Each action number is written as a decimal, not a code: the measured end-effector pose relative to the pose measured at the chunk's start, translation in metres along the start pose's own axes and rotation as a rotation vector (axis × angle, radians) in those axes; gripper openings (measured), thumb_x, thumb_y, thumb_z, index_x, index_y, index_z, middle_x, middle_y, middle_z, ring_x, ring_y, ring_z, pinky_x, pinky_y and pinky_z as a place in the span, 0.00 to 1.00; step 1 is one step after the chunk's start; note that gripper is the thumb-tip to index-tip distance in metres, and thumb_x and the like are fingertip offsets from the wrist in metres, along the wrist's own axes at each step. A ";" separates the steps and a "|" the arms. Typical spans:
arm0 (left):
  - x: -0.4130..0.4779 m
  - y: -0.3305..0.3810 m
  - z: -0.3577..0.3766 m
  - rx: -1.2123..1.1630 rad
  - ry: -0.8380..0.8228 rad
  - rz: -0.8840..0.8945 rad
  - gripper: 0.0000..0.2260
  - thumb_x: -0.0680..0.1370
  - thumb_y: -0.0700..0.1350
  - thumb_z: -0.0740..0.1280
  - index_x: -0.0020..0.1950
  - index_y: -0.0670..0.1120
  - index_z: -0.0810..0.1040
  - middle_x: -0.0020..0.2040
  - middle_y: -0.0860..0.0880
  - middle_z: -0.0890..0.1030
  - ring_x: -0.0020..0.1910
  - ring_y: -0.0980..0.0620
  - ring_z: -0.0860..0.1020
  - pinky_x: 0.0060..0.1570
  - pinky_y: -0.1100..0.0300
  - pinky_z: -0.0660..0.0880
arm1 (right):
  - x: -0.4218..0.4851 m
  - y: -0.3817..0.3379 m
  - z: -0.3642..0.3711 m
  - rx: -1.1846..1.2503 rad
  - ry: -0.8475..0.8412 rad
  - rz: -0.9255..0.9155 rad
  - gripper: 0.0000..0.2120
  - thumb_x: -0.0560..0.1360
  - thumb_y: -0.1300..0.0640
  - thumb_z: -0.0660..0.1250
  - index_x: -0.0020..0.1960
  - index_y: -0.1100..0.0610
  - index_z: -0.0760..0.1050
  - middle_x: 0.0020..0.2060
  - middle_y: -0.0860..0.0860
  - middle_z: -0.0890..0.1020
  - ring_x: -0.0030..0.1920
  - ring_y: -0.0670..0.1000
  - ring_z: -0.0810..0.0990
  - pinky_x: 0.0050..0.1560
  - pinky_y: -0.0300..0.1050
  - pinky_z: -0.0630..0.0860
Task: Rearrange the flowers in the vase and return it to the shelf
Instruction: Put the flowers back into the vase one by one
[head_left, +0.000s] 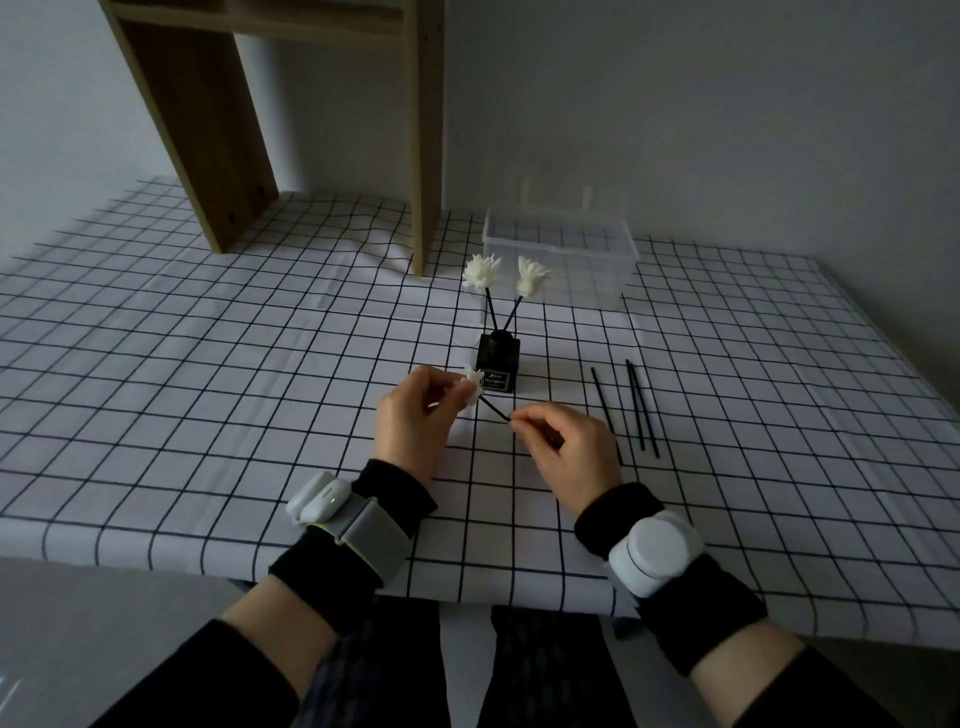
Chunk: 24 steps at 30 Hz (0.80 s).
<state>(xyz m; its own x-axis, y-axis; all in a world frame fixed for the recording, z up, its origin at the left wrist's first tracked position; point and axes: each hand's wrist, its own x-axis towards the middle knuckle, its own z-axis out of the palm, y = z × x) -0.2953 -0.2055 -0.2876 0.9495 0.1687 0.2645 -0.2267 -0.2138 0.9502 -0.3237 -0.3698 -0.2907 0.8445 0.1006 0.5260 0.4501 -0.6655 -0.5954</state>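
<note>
A small black square vase (497, 362) stands on the checked tablecloth near the middle, with two white flowers (480, 272) on black stems standing in it. In front of the vase I hold a third white flower (471, 391). My left hand (413, 423) pinches its white head. My right hand (563, 451) pinches the lower end of its black stem (493, 408). The flower lies nearly level between both hands, just above the cloth. The wooden shelf (423, 156) rises at the back left.
Three loose black sticks (639, 408) lie on the cloth right of my right hand. A clear plastic box (561, 244) sits behind the vase at the right. The shelf's two wooden legs (208, 130) stand on the table's far left. The table's front edge runs below my wrists.
</note>
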 end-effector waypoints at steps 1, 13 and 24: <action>0.000 0.000 0.000 -0.005 0.006 0.011 0.05 0.72 0.41 0.70 0.38 0.50 0.76 0.37 0.52 0.81 0.39 0.53 0.81 0.43 0.61 0.79 | 0.000 0.000 0.000 -0.002 0.003 0.010 0.05 0.72 0.58 0.69 0.46 0.58 0.81 0.39 0.51 0.85 0.37 0.48 0.82 0.39 0.47 0.81; -0.002 0.006 -0.003 -0.340 0.034 -0.069 0.12 0.81 0.48 0.52 0.55 0.47 0.73 0.51 0.48 0.80 0.47 0.52 0.80 0.46 0.62 0.78 | 0.014 -0.002 -0.007 0.159 0.057 0.243 0.01 0.72 0.59 0.68 0.42 0.54 0.78 0.35 0.45 0.79 0.35 0.40 0.76 0.38 0.32 0.74; 0.006 0.005 -0.008 -0.397 0.140 -0.172 0.15 0.81 0.47 0.51 0.57 0.42 0.73 0.54 0.44 0.77 0.52 0.49 0.76 0.52 0.59 0.74 | 0.098 -0.033 -0.027 0.517 0.276 0.282 0.10 0.73 0.60 0.68 0.38 0.46 0.76 0.34 0.45 0.79 0.38 0.47 0.76 0.45 0.48 0.76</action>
<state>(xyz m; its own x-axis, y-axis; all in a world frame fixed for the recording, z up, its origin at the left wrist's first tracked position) -0.2927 -0.1977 -0.2803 0.9485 0.3034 0.0914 -0.1600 0.2096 0.9646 -0.2636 -0.3575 -0.2033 0.8762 -0.2653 0.4024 0.3617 -0.1900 -0.9127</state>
